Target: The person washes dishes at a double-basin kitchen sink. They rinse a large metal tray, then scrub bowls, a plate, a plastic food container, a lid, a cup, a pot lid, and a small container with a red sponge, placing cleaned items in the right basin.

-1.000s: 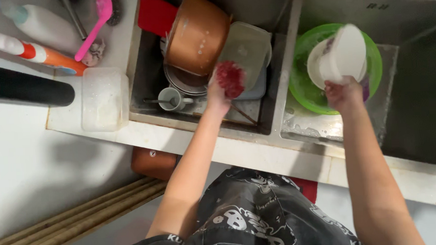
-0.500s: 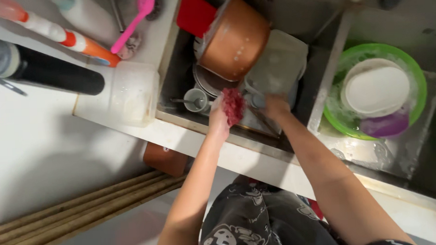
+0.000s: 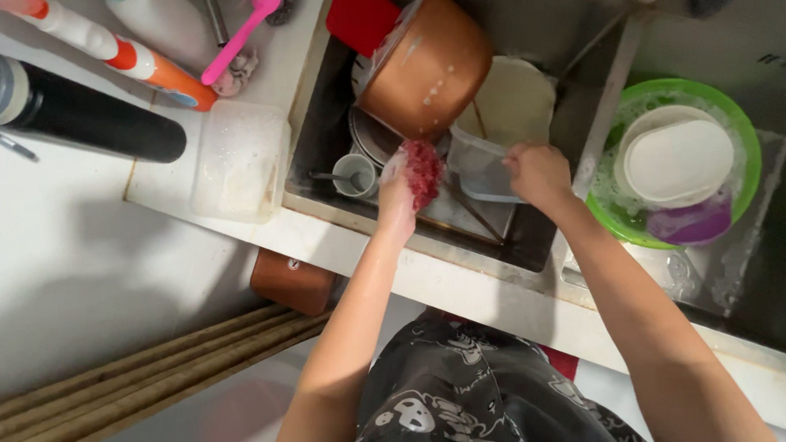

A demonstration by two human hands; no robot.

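Down in the left sink basin [image 3: 319,136], near its front edge, the right hand [image 3: 539,174] pinches the rim of a clear plastic container [image 3: 483,168], fingers closed on its wall. The left hand [image 3: 398,194] is closed around a red scrubbing pad [image 3: 424,171] just beside it. The container looks light, thin-walled and wet, likely slippery, so the stiffer rim seems the surest hold. A copper-coloured pot [image 3: 422,69] leans behind.

scrubber [image 3: 423,169]: dark red
pot [image 3: 426,69]: copper-brown
basin [image 3: 743,139]: bright green
lid [image 3: 678,160]: white
brush [image 3: 242,37]: pink
bottle [image 3: 97,126]: black
bench [image 3: 59,253]: white
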